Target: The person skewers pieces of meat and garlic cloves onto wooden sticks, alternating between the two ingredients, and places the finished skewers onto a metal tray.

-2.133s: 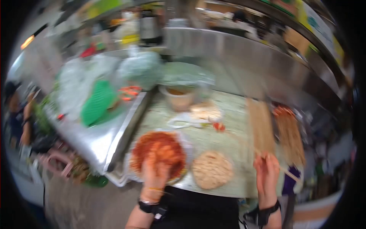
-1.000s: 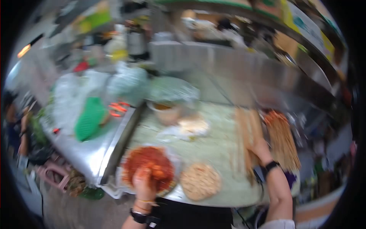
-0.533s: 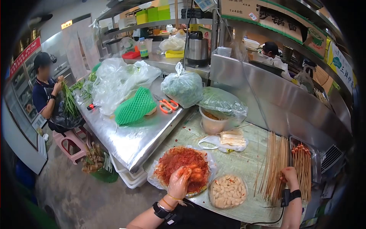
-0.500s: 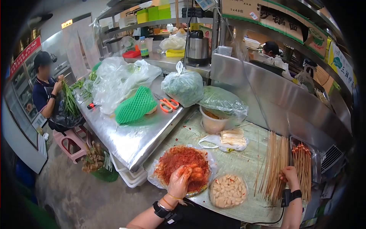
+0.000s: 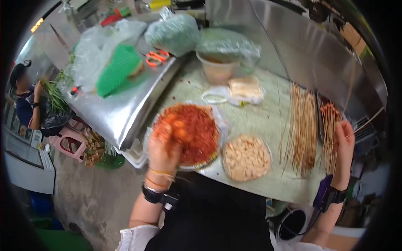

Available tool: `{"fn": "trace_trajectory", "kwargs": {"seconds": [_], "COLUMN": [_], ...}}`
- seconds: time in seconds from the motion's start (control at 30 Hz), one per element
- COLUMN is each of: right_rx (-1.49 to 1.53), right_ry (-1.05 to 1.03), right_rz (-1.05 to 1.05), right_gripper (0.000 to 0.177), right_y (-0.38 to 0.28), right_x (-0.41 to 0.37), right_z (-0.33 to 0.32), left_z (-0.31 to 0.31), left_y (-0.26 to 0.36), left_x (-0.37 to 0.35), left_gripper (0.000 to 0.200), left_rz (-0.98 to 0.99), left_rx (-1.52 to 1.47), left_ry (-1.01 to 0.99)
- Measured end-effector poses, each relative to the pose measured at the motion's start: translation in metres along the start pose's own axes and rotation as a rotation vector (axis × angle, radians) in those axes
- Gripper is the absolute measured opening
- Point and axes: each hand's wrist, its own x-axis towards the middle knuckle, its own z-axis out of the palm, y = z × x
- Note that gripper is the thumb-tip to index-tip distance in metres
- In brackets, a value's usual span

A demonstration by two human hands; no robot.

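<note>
Jutting from the right hand (image 5: 344, 139), a thin stick (image 5: 368, 122) slants up rightward.

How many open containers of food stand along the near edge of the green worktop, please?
2: the basin of red mixture, partly covered by the left hand, and the container of pale pieces to its right. None there appears hidden.

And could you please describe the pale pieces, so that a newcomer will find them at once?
Start from the pale green tabletop in front of the black apron. Near its front edge, a round heap of pale pieces sits between the red mixture on the left and thin brown sticks. Its small chunks are cream-white, not red or long.
</note>
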Motion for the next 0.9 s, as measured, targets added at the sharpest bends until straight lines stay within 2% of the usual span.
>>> {"fn": "trace_trajectory", "kwargs": {"seconds": [0.03, 0.1, 0.17, 0.23, 0.27, 0.33, 0.37, 0.4, 0.5, 0.53, 0.6, 0.63, 0.73, 0.8, 0.9], "right_rx": [-0.009, 0.245, 0.287, 0.338, 0.342, 0.508, 0.526, 0.528, 0.612, 0.614, 0.655, 0.693, 0.749, 0.777, 0.756], "right_ry": [-0.004, 0.179, 0.171, 0.129, 0.126, 0.049, 0.055, 0.053, 0.098, 0.102, 0.088, 0.077, 0.07, 0.054, 0.091], "right_rz": [0.027, -0.118, -0.133, -0.117, -0.111, -0.079, -0.083, -0.08, -0.052, -0.051, 0.004, 0.003, 0.025, 0.008, 0.103], "right_gripper": [0.009, 0.01, 0.012, 0.017, 0.017, 0.019, 0.02, 0.02, 0.022, 0.022, 0.023, 0.025, 0.028, 0.029, 0.028], "right_y": [-0.003, -0.007, -0.002, -0.009, -0.007, -0.002, -0.005, -0.006, -0.002, -0.001, 0.001, 0.005, 0.01, 0.009, 0.002], "right_x": [-0.01, -0.022, -0.035, -0.052, -0.059, -0.071, -0.077, -0.082, -0.094, -0.097, -0.102, -0.104, -0.109, -0.11, -0.113], "right_z": [0.0, 0.013, 0.019, 0.027, 0.031, 0.039, 0.046, 0.051, 0.062, 0.064, 0.066, 0.065, 0.069, 0.075, 0.082], "left_z": [-0.005, -0.013, -0.021, -0.034, -0.034, -0.03, -0.021, -0.017, -0.004, -0.002, 0.0, 0.003, 0.004, 0.002, -0.006], "left_y": [0.008, 0.016, 0.025, 0.029, 0.028, 0.024, 0.016, 0.01, -0.008, -0.013, -0.023, -0.025, -0.031, -0.026, -0.004], "left_x": [0.003, 0.005, 0.004, 0.002, 0.002, 0.006, 0.007, 0.007, 0.011, 0.011, 0.013, 0.013, 0.014, 0.019, 0.03], "left_gripper": [0.036, 0.034, 0.031, 0.022, 0.022, 0.014, 0.009, 0.009, 0.009, 0.009, 0.006, 0.006, 0.005, 0.006, 0.012], "left_rz": [-0.005, 0.021, 0.024, -0.082, -0.084, 0.201, 0.345, 0.342, 0.481, 0.482, 0.565, 0.546, 0.523, 0.517, 0.472], "left_rx": [-0.008, 0.121, 0.215, 0.611, 0.618, 1.435, 1.577, 1.581, 1.894, 1.895, 2.126, 2.202, 2.362, 2.345, 1.876], "left_ry": [-0.031, 0.035, 0.074, -0.019, -0.015, -0.378, -0.454, -0.453, -0.739, -0.744, -0.773, -0.791, -0.788, -0.763, -0.574]}}
